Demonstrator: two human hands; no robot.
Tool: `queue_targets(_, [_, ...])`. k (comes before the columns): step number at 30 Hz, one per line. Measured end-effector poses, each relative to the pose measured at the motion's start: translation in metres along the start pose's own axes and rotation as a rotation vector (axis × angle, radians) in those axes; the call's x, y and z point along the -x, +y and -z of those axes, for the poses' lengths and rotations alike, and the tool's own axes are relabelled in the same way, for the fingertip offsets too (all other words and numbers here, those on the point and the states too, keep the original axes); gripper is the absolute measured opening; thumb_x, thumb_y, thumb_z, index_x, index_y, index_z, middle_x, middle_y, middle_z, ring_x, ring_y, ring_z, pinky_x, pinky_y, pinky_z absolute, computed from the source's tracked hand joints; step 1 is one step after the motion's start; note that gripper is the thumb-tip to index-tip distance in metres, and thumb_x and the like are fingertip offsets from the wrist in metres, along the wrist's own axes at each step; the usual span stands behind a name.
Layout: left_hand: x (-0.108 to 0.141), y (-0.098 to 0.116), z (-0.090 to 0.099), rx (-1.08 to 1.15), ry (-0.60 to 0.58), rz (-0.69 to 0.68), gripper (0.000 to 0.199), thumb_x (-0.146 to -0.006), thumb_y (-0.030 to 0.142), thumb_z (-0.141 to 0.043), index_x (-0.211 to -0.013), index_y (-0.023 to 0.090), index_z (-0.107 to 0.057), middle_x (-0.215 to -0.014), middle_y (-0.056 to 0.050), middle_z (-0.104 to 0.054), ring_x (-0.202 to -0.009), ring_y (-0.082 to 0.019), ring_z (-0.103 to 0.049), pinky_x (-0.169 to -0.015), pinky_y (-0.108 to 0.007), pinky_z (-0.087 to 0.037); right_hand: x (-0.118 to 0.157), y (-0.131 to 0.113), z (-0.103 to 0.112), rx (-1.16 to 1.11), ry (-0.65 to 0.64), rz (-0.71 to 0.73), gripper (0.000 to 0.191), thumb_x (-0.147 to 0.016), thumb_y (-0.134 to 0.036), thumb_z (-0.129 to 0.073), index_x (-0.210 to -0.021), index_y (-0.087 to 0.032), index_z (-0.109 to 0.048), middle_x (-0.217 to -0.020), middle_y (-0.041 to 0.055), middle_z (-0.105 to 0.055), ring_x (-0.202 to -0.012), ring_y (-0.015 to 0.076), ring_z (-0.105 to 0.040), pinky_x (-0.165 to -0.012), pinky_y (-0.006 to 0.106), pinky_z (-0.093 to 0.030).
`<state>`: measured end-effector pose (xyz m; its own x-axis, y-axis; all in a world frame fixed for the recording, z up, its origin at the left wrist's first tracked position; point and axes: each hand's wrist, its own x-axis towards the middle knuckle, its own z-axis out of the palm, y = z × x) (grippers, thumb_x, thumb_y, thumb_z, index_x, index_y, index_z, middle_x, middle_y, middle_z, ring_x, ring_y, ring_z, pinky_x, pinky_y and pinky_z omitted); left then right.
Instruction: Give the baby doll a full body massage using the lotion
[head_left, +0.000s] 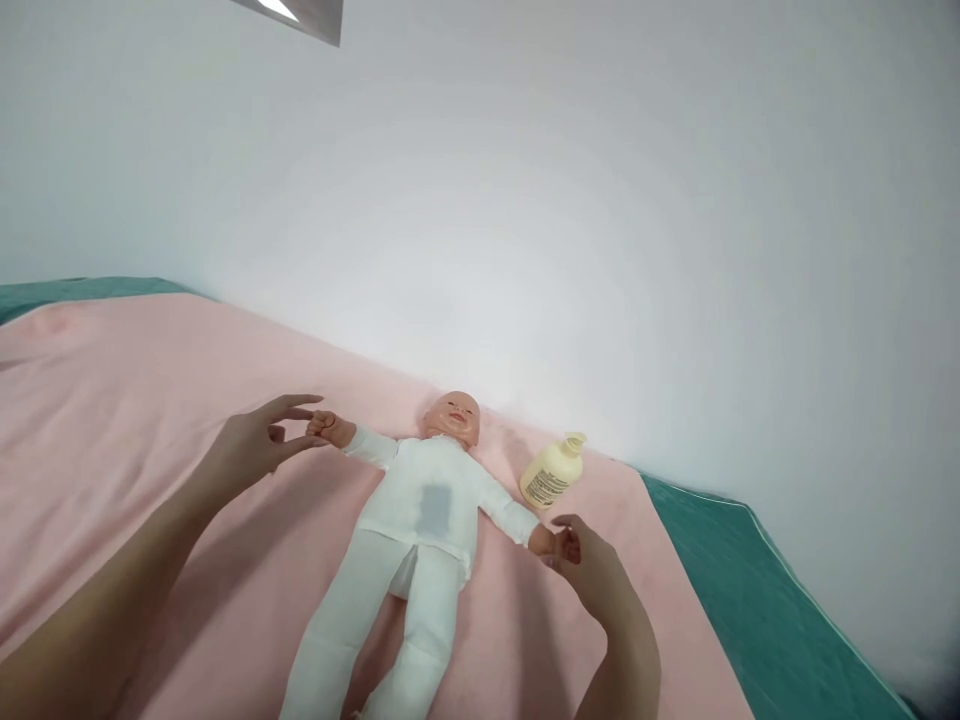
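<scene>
A baby doll (431, 490) in a white cloth top and trousers lies on its back on a pink cloth (247, 370), its head toward the wall and both arms spread. At the doll's hand on the left of the view, my left hand (259, 440) has its thumb and fingers around the small fist. My right hand (589, 565) closes with thumb and fingers on the doll's other hand. Just beyond that doll arm stands a pale yellow pump bottle (553, 472) with printed text on its side.
A white wall (480, 200) rises behind the cloth. Green surface (765, 590) shows at the right of the pink cloth and also at the far left. At the top left hangs a grey-edged object (322, 22), cut off by the frame.
</scene>
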<state>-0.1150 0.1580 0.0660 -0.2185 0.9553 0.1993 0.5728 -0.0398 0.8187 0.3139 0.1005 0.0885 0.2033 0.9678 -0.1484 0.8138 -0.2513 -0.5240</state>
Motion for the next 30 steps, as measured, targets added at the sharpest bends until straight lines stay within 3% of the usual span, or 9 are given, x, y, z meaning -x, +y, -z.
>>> queue_targets(3, [0.005,0.002,-0.018,0.127,-0.034,-0.02,0.054,-0.067,0.049,-0.071,-0.115,0.028,-0.063,-0.082,0.0,-0.065,-0.05,-0.011,-0.036,-0.042,-0.022,-0.037,0.004,-0.009,0.001,-0.174,0.109,0.162,0.04,-0.079,-0.017,-0.05,-0.119,-0.024,-0.053,-0.115,0.006,-0.061,-0.103,0.0203,-0.06,-0.082,0.031,-0.051])
queue_targets(5, [0.008,0.0,-0.031,0.152,-0.083,-0.081,0.049,-0.067,0.049,-0.071,-0.11,0.025,-0.068,-0.058,0.004,-0.05,-0.051,-0.011,-0.035,-0.044,-0.021,-0.033,0.006,-0.019,-0.003,-0.26,0.161,0.289,0.039,-0.082,-0.019,-0.047,-0.12,-0.026,-0.053,-0.122,0.0046,-0.058,-0.11,0.0198,-0.058,-0.088,0.032,-0.051])
queue_targets(7, [0.013,-0.001,-0.045,0.143,-0.114,-0.158,0.044,-0.068,0.049,-0.07,-0.104,0.024,-0.072,-0.05,0.006,-0.04,-0.05,-0.011,-0.034,-0.046,-0.021,-0.031,0.008,-0.032,-0.01,-0.306,0.181,0.401,0.038,-0.085,-0.022,-0.046,-0.122,-0.027,-0.053,-0.125,0.0035,-0.057,-0.112,0.0192,-0.057,-0.095,0.035,-0.049])
queue_targets(12, [0.029,0.002,-0.077,0.037,-0.226,-0.388,0.033,-0.079,0.045,-0.061,-0.103,0.026,-0.073,-0.058,0.004,-0.056,-0.049,-0.009,-0.038,-0.049,-0.021,-0.032,0.012,-0.066,-0.034,-0.286,0.098,0.619,0.043,-0.087,-0.017,-0.046,-0.129,-0.029,-0.051,-0.128,0.0028,-0.057,-0.12,0.0185,-0.052,-0.103,0.037,-0.042])
queue_targets(17, [0.038,0.002,-0.1,-0.055,-0.32,-0.677,0.032,-0.086,0.04,-0.056,-0.111,0.025,-0.067,-0.066,0.003,-0.066,-0.051,-0.011,-0.052,-0.057,-0.023,-0.041,0.008,-0.083,-0.062,-0.239,-0.065,0.712,0.056,-0.079,-0.005,-0.048,-0.129,-0.03,-0.051,-0.126,0.0011,-0.059,-0.117,0.0176,-0.054,-0.099,0.036,-0.044])
queue_targets(23, [0.039,0.007,-0.103,-0.027,-0.419,-0.65,0.028,-0.084,0.032,-0.06,-0.111,0.025,-0.061,-0.093,0.001,-0.073,-0.064,-0.015,-0.063,-0.065,-0.026,-0.047,0.007,-0.091,-0.077,-0.138,-0.082,0.743,0.06,-0.074,-0.002,-0.05,-0.128,-0.028,-0.054,-0.119,0.002,-0.062,-0.111,0.0202,-0.056,-0.095,0.036,-0.046])
queue_targets(30, [0.041,0.008,-0.104,-0.002,-0.41,-0.651,0.027,-0.084,0.034,-0.058,-0.109,0.025,-0.064,-0.077,0.002,-0.07,-0.052,-0.012,-0.055,-0.058,-0.026,-0.044,0.012,-0.099,-0.079,-0.02,-0.054,0.736,0.06,-0.073,0.0,-0.044,-0.125,-0.028,-0.057,-0.111,0.003,-0.064,-0.105,0.0216,-0.057,-0.092,0.037,-0.047])
